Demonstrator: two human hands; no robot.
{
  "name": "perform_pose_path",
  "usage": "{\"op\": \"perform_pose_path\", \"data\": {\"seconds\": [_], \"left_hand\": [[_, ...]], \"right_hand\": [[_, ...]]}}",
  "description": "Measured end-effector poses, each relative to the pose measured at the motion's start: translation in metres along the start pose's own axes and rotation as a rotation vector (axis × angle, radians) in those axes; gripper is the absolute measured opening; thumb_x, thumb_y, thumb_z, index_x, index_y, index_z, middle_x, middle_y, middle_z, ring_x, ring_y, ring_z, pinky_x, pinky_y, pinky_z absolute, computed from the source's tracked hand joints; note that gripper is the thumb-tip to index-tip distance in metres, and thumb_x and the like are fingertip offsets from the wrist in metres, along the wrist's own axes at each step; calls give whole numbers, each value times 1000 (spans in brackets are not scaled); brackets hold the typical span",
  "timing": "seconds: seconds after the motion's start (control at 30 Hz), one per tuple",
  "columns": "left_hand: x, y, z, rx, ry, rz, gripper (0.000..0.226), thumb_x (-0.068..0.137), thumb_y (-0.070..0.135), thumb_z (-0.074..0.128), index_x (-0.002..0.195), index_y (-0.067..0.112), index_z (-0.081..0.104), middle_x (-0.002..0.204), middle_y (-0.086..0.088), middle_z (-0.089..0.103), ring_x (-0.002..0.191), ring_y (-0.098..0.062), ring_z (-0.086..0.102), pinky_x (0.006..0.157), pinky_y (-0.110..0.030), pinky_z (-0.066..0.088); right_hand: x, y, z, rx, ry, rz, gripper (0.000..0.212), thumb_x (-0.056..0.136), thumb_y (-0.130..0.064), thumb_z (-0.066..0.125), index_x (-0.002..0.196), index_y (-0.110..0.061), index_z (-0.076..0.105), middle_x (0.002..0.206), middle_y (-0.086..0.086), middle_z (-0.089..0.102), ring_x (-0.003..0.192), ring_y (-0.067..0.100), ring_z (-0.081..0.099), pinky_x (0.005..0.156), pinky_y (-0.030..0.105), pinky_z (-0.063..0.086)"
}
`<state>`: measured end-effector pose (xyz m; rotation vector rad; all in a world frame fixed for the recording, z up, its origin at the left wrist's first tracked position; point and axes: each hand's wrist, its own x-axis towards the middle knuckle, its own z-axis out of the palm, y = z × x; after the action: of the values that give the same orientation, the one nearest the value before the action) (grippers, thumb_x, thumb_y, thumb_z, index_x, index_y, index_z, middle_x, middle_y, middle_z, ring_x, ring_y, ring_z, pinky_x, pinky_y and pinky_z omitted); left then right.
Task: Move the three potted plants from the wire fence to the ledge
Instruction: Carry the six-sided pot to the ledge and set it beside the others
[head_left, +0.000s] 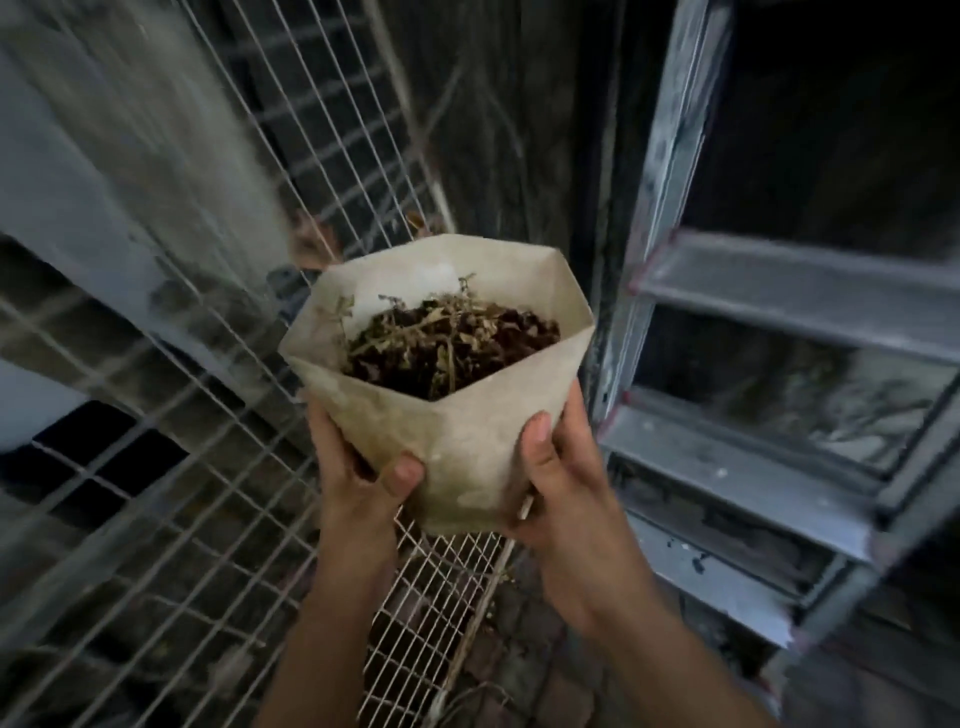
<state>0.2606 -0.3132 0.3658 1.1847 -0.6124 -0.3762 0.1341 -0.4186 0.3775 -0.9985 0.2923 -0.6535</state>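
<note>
A cream, angular plant pot (467, 436) with dark soil and dried stems (447, 338) is held in the air at the centre of the head view. My left hand (358, 467) grips its lower left side, thumb on the front. My right hand (556, 478) grips its lower right side. The wire fence (171, 395) runs along the left and behind the pot, and a wire mesh panel (426, 603) lies below it. No other pot is visible.
Grey metal louvre slats and a frame (753, 374) stand to the right, close to the pot. A pale wall or pillar (104, 171) lies behind the fence at upper left. Dark paving (524, 670) shows at the bottom. The picture is blurred.
</note>
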Motion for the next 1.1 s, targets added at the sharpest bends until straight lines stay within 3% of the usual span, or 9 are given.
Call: {"op": "perform_pose_path", "data": {"seconds": [0.07,0.17,0.3,0.47,0.63,0.77,0.87,1.0,1.1], "left_hand": [[-6,79,11,-16,-57,-50,106,58,65,92,148,63,34,158,11,51,145,-31,50,106,-57,52],[-16,191,17,4,-207,-13,114,76,50,86,164,36,15,168,0,37,151,-29,42,113,-49,48],[-48,300,21,69,-176,86,117,75,61,84,164,41,11,171,5,28,151,-22,42,115,-59,44],[-111,386,31,101,-25,239,111,71,75,77,161,47,18,166,16,35,144,-7,49,109,-39,53],[-186,451,34,166,165,371,107,70,80,74,158,55,20,163,16,38,138,-1,53,100,-23,56],[-255,489,25,222,365,432,103,73,79,72,158,52,21,160,17,42,135,2,55,100,-23,56],[-312,519,2,328,483,485,103,80,74,70,161,47,12,165,13,36,143,-4,49,110,-32,52],[-391,560,-53,429,521,520,124,73,46,91,163,43,6,167,7,33,149,-16,44,114,-48,49],[-451,585,-100,535,605,525,130,70,48,92,162,48,-1,169,14,29,151,-13,41,116,-42,46]], "right_hand": [[-26,-62,46,-11,-4,10,66,96,-46,63,152,-60,31,158,-15,48,139,19,55,100,71,51],[-68,-146,110,-35,8,-2,65,100,-38,55,153,-61,25,159,-17,46,141,21,52,97,73,51],[-117,-220,169,-102,-93,-81,66,99,-43,57,145,-74,21,158,-30,41,145,13,48,102,70,49],[-162,-272,215,-240,-241,-222,73,91,-64,61,146,-75,14,164,-28,30,150,15,40,108,68,46],[-210,-297,247,-284,-421,-305,71,91,-71,58,145,-77,12,163,-34,27,148,9,42,112,60,46],[-257,-306,288,-307,-551,-429,68,97,-66,52,151,-69,11,161,-45,16,148,-10,31,117,33,44],[-296,-295,326,-206,-700,-321,75,91,-68,61,150,-70,15,169,-27,17,153,5,32,121,54,37],[-350,-263,392,-134,-870,-252,85,83,-71,68,148,-72,14,157,-41,33,146,2,43,117,51,43],[-392,-231,452,-72,-969,-182,91,76,-73,73,148,-72,17,160,-35,34,145,4,44,117,53,44]]}}
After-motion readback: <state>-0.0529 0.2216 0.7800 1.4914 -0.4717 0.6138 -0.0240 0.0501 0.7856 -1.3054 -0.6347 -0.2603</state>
